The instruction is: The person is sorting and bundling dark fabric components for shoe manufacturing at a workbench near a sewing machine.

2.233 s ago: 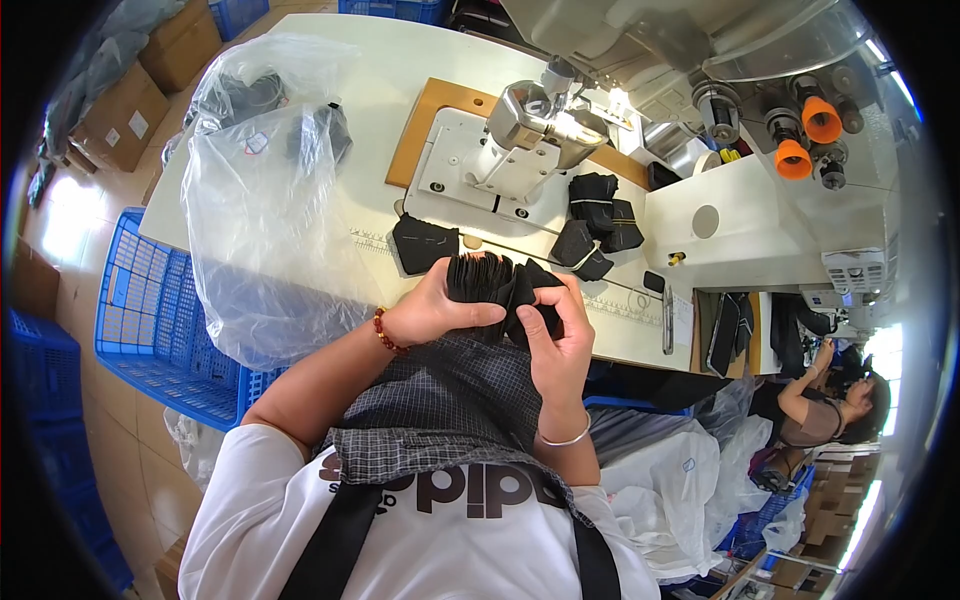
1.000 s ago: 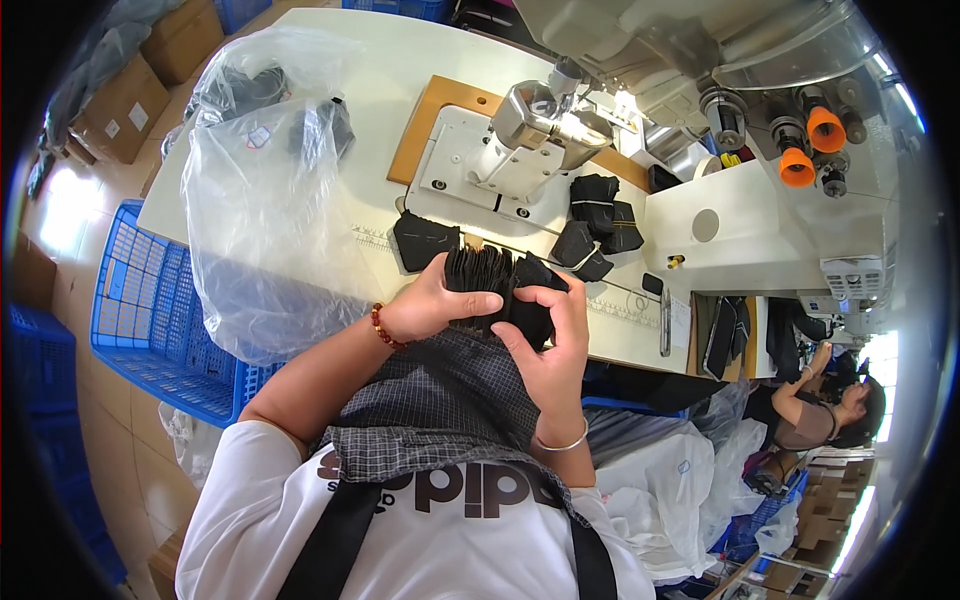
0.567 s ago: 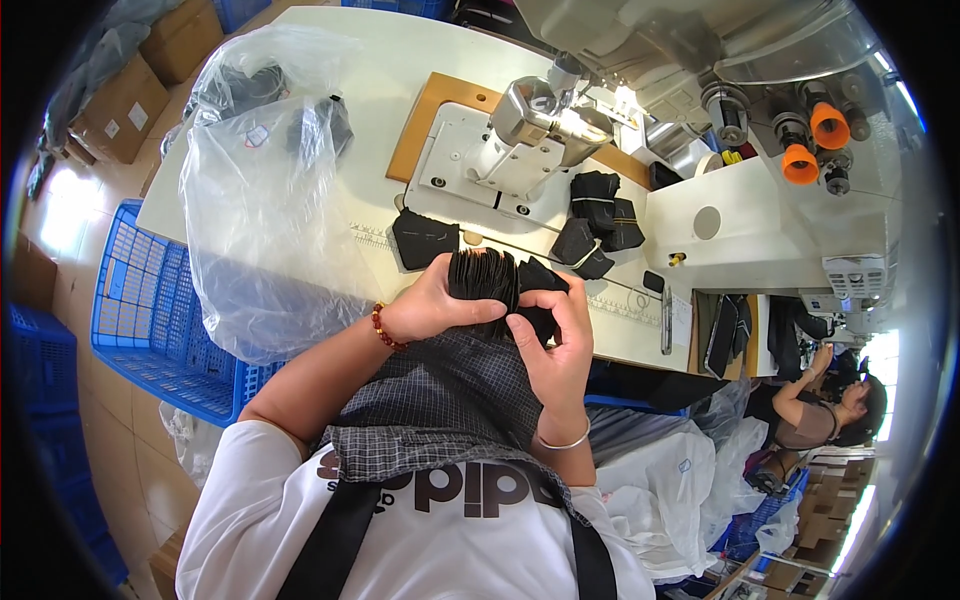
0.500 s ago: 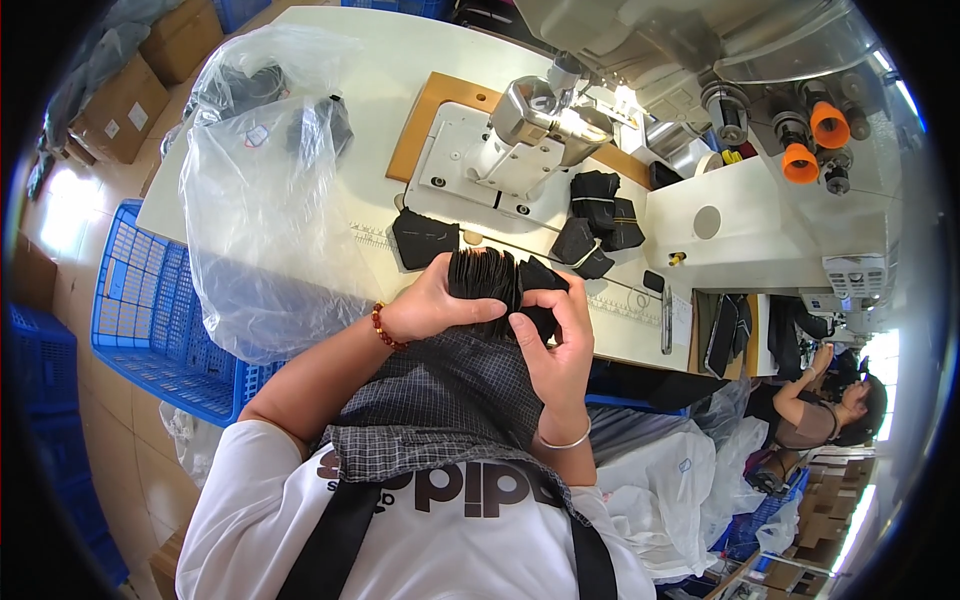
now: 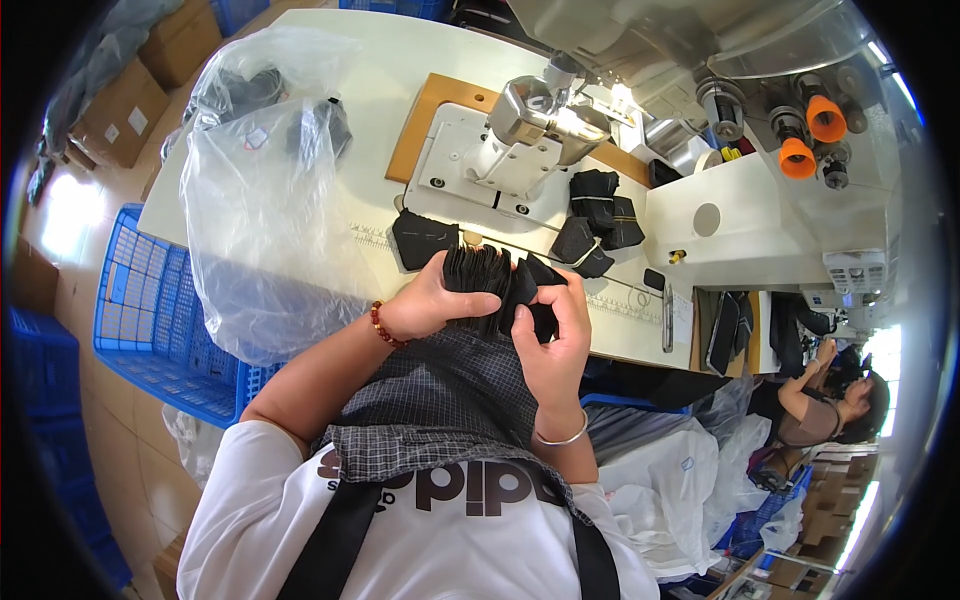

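My left hand [image 5: 422,302] is closed round a thick stack of black fabric pieces [image 5: 475,275], its thumb lying across the near side. Their thin edges stand side by side like pages. Just right of it, my right hand [image 5: 558,350] grips a smaller lot of black fabric pieces [image 5: 520,290] between thumb and bent fingers. One piece stands between the two lots, close to my right thumb. On the table beyond my left hand lies another black fabric bundle [image 5: 424,240]. Several tied black bundles [image 5: 597,215] sit farther right, beside the sewing machine [image 5: 520,150].
A clear plastic bag [image 5: 265,220] covers the table's left part. Beside the table stands a blue crate [image 5: 165,320]. A ruler strip [image 5: 630,307] runs along the near table edge, close to metal tweezers [image 5: 667,320]. Another person [image 5: 810,410] works at the far right.
The thick stack in my left hand has shifted slightly left. A black piece beside my right thumb now stands apart from that stack, and the gap between the two lots is wider.
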### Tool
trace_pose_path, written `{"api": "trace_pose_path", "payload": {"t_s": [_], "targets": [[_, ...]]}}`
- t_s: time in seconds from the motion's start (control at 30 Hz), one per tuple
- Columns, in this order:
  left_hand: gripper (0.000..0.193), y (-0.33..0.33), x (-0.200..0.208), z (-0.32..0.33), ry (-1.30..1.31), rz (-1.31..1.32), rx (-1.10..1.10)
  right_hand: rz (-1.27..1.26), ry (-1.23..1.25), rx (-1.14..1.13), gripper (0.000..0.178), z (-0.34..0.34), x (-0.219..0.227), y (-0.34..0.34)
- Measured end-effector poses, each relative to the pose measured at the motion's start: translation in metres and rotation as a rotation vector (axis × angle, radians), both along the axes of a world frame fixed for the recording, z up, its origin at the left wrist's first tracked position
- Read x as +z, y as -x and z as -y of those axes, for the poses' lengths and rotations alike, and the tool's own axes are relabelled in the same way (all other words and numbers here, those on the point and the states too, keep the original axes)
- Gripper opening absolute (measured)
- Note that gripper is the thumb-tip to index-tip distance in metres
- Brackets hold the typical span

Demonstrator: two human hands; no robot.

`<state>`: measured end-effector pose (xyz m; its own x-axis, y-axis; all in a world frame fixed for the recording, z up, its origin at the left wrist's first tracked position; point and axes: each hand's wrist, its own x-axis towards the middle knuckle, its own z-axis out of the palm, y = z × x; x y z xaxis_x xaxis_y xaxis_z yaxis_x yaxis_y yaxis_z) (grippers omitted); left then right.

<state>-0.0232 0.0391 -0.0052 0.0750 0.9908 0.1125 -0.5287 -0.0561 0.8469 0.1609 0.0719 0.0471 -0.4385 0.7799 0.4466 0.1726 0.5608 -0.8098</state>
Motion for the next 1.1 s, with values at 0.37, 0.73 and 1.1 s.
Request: {"api": "trace_pose_path", "payload": {"t_s": [0.37, 0.73, 1.1], "targets": [[0.048, 0.001, 0.001, 0.001, 0.016, 0.171, -0.046, 0.096, -0.192, -0.052, 0.029, 0.006, 0.008, 0.005], [0.048, 0.003, -0.001, 0.003, 0.029, 0.259, -0.054, 0.071, -0.034, 0.058, 0.035, 0.001, 0.012, 0.000], [0.050, 0.002, 0.000, 0.002, 0.029, 0.239, -0.070, 0.037, -0.187, -0.018, 0.025, 0.002, 0.002, 0.006]]}}
